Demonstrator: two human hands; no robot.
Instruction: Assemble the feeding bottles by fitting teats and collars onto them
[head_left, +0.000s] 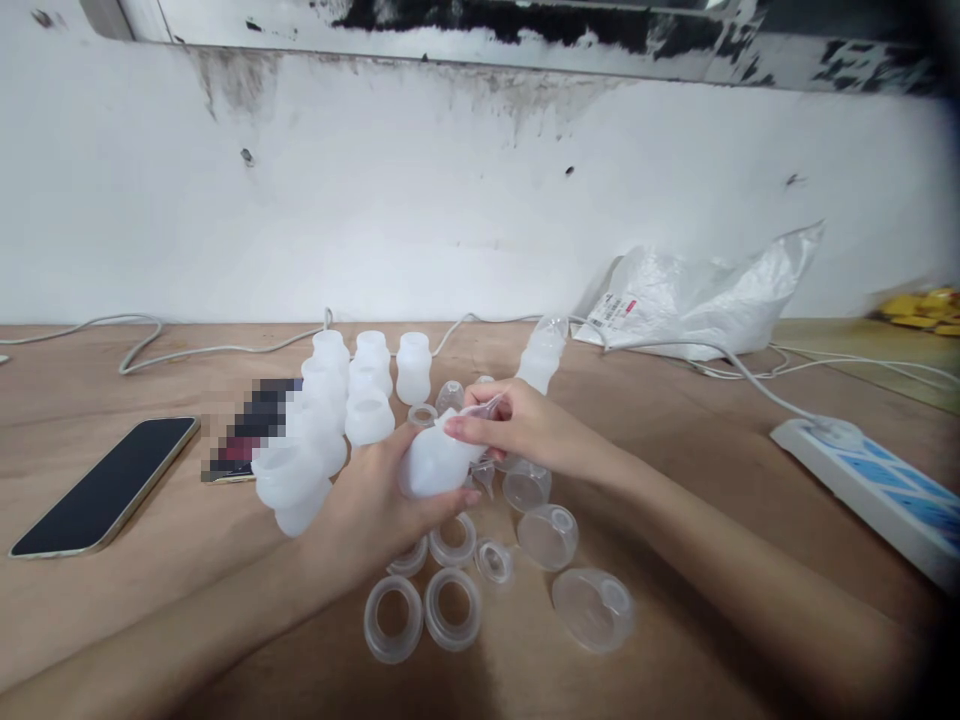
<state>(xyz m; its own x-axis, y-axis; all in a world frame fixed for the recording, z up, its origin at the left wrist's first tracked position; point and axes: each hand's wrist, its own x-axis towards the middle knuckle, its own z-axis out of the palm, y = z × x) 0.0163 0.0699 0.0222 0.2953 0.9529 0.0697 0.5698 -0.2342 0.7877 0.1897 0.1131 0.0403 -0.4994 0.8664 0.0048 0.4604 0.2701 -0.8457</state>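
My left hand is wrapped around a small milky-white bottle body, held over the wooden table. My right hand pinches a small clear part at the bottle's top edge. Behind and left of my hands stands a cluster of several white bottles. In front of my hands lie translucent rings and clear dome caps. One more assembled bottle leans behind my right hand.
A black phone lies at the left, a second blurred-out device beside it. White cables run along the back wall. A plastic bag sits back right, a white and blue power strip at the right.
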